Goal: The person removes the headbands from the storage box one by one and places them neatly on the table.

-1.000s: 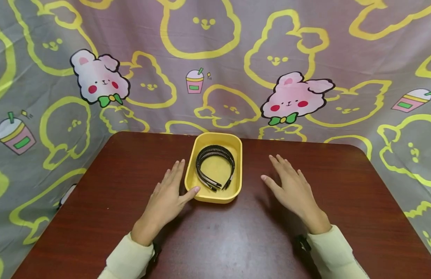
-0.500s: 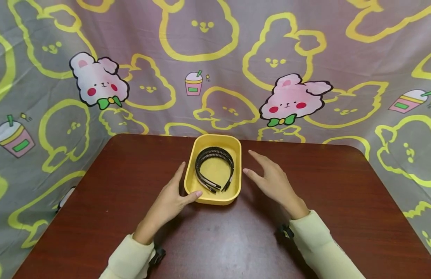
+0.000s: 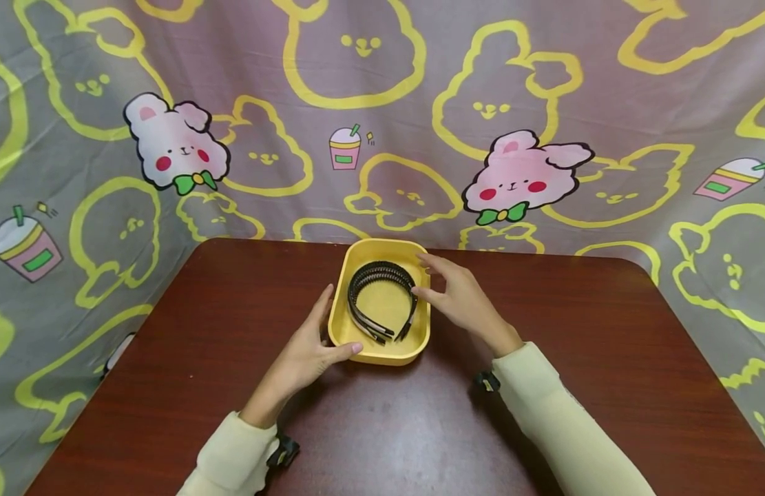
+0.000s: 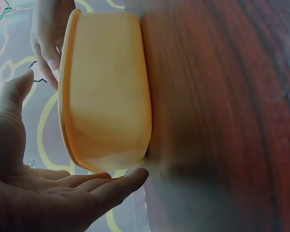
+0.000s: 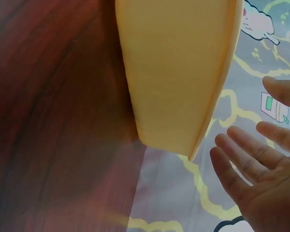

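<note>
A yellow rectangular plastic container (image 3: 382, 359) stands on the dark wooden table. Several black headbands (image 3: 382, 267) lie nested inside it, their ends toward the near side. My left hand (image 3: 304, 355) is at the container's left side, fingers straight along the wall and thumb over the near left corner. In the left wrist view its thumb stands apart from the rim, and the fingers lie right at the wall. My right hand (image 3: 465, 300) reaches over the right rim, thumb tip beside the headbands. Its fingers are spread and relaxed in the right wrist view, close above the rim.
The brown table (image 3: 190, 413) reaches back to a grey curtain (image 3: 407, 124) with yellow outlines and cartoon rabbits. A small white object (image 3: 118, 353) shows at the table's left edge. Black wrist cameras (image 3: 285, 450) sit at both pale sleeves.
My right hand has moved left from the bare table to the container's right rim. My left hand has shifted slightly, its thumb further over the corner. The container and headbands have stayed put.
</note>
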The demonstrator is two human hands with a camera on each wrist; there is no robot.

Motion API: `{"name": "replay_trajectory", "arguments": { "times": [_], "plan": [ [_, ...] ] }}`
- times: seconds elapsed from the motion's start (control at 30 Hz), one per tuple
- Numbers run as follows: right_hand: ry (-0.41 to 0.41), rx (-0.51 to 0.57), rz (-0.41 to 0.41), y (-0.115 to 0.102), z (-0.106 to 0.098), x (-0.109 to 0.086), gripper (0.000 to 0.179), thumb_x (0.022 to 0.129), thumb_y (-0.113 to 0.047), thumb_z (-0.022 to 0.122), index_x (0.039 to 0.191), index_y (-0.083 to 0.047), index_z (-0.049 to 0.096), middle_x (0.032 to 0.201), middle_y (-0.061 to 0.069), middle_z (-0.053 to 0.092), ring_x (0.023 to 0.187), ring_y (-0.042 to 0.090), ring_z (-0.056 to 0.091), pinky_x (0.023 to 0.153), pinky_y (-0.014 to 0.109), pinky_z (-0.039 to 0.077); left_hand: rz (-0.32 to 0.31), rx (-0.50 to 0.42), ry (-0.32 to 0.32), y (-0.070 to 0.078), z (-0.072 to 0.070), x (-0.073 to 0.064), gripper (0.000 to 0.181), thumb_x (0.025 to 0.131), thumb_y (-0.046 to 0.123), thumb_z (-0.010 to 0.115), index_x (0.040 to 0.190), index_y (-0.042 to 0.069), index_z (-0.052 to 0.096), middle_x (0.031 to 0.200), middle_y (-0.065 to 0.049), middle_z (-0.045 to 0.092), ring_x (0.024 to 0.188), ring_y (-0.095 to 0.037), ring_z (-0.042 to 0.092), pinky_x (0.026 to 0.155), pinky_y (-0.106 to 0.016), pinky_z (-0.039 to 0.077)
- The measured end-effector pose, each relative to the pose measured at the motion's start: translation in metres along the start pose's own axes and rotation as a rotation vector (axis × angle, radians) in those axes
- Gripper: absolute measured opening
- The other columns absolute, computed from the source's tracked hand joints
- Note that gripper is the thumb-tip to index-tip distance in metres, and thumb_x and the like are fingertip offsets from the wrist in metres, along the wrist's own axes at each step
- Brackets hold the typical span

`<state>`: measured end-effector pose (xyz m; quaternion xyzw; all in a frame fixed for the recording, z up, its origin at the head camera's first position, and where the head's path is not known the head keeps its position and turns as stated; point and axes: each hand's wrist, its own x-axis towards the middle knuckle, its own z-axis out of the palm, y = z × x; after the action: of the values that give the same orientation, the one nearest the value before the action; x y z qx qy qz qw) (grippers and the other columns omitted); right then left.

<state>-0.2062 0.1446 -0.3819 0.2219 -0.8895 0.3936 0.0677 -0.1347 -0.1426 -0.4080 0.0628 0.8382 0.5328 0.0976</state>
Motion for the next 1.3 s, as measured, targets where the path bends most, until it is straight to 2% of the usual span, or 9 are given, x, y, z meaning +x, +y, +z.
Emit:
{"name": "replay_trajectory", "arguments": {
  "times": [0.1, 0.2, 0.37, 0.43, 0.6, 0.8, 0.93, 1.2, 1.3],
  "plan": [
    [-0.018, 0.023, -0.010, 0.000, 0.003, 0.007, 0.064, 0.092, -0.011, 0.080, 0.150, -0.001, 0.055, 0.136, 0.022, 0.068, 0.122, 0.039, 0.065, 0.106, 0.058, 0.050, -0.005, -0.010, -0.008, -0.001, 0.000, 0.001, 0.118, 0.088, 0.023, 0.086, 0.170, 0.022, 0.001, 0.177, -0.011, 0.009, 0.160, -0.030, 0.019, 0.123, -0.054, 0.035],
    [-0.036, 0.038, -0.015, 0.000, 0.007, 0.012, 0.063, 0.092, -0.009, 0.080, 0.150, -0.002, 0.055, 0.135, 0.021, 0.069, 0.121, 0.038, 0.066, 0.100, 0.057, 0.053, 0.003, -0.070, -0.035, -0.002, 0.000, 0.002, 0.121, 0.088, 0.017, 0.086, 0.170, 0.020, -0.002, 0.177, -0.010, 0.006, 0.161, -0.030, 0.019, 0.122, -0.053, 0.037],
    [-0.067, 0.046, -0.006, 0.004, 0.014, 0.024, 0.060, 0.094, -0.007, 0.078, 0.149, -0.003, 0.056, 0.135, 0.020, 0.070, 0.122, 0.037, 0.067, 0.100, 0.053, 0.056, 0.026, -0.151, -0.080, -0.004, 0.002, 0.005, 0.126, 0.085, 0.008, 0.087, 0.169, 0.016, -0.006, 0.176, -0.014, 0.013, 0.152, -0.035, 0.038, 0.119, -0.053, 0.041],
    [-0.080, 0.050, 0.003, 0.006, 0.015, 0.030, 0.058, 0.094, -0.007, 0.077, 0.148, -0.003, 0.057, 0.135, 0.020, 0.069, 0.123, 0.037, 0.067, 0.102, 0.053, 0.055, 0.038, -0.121, -0.077, -0.005, 0.003, 0.007, 0.127, 0.084, 0.010, 0.089, 0.170, 0.015, -0.005, 0.176, -0.015, 0.014, 0.153, -0.034, 0.036, 0.122, -0.052, 0.035],
    [-0.114, 0.065, 0.009, 0.007, 0.021, 0.043, 0.055, 0.095, -0.006, 0.076, 0.146, -0.002, 0.059, 0.137, 0.020, 0.068, 0.125, 0.037, 0.066, 0.106, 0.053, 0.053, 0.067, -0.055, -0.075, -0.006, 0.006, 0.010, 0.130, 0.081, 0.015, 0.092, 0.170, 0.014, -0.004, 0.177, -0.012, 0.008, 0.161, -0.030, 0.019, 0.130, -0.050, 0.015],
    [-0.141, 0.028, 0.008, 0.007, 0.026, 0.054, 0.051, 0.097, -0.005, 0.073, 0.146, -0.001, 0.059, 0.140, 0.019, 0.066, 0.127, 0.036, 0.064, 0.107, 0.054, 0.052, 0.076, -0.065, -0.092, -0.005, 0.007, 0.011, 0.133, 0.080, 0.013, 0.092, 0.169, 0.013, -0.008, 0.177, -0.012, 0.002, 0.162, -0.030, 0.013, 0.131, -0.050, 0.011],
    [-0.141, 0.026, 0.015, 0.009, 0.029, 0.058, 0.049, 0.097, -0.003, 0.072, 0.144, -0.001, 0.061, 0.138, 0.020, 0.068, 0.126, 0.037, 0.065, 0.106, 0.055, 0.053, 0.097, -0.072, -0.104, -0.006, 0.008, 0.013, 0.133, 0.080, 0.011, 0.091, 0.169, 0.013, -0.008, 0.177, -0.012, 0.001, 0.162, -0.032, 0.015, 0.131, -0.052, 0.011],
    [-0.151, -0.021, 0.015, 0.015, 0.036, 0.068, 0.044, 0.096, -0.005, 0.073, 0.140, -0.004, 0.065, 0.131, 0.017, 0.071, 0.121, 0.034, 0.067, 0.103, 0.049, 0.055, 0.060, -0.033, -0.096, -0.009, 0.007, 0.013, 0.134, 0.080, 0.016, 0.092, 0.169, 0.015, -0.009, 0.177, -0.011, 0.001, 0.161, -0.031, 0.016, 0.131, -0.052, 0.013],
    [-0.153, -0.024, 0.013, 0.016, 0.037, 0.071, 0.044, 0.096, -0.003, 0.073, 0.139, -0.003, 0.066, 0.128, 0.017, 0.073, 0.118, 0.034, 0.068, 0.103, 0.049, 0.055, 0.066, -0.023, -0.094, -0.009, 0.007, 0.014, 0.134, 0.080, 0.016, 0.092, 0.169, 0.015, -0.007, 0.177, -0.011, 0.003, 0.161, -0.032, 0.018, 0.131, -0.052, 0.014]
  ]
}}
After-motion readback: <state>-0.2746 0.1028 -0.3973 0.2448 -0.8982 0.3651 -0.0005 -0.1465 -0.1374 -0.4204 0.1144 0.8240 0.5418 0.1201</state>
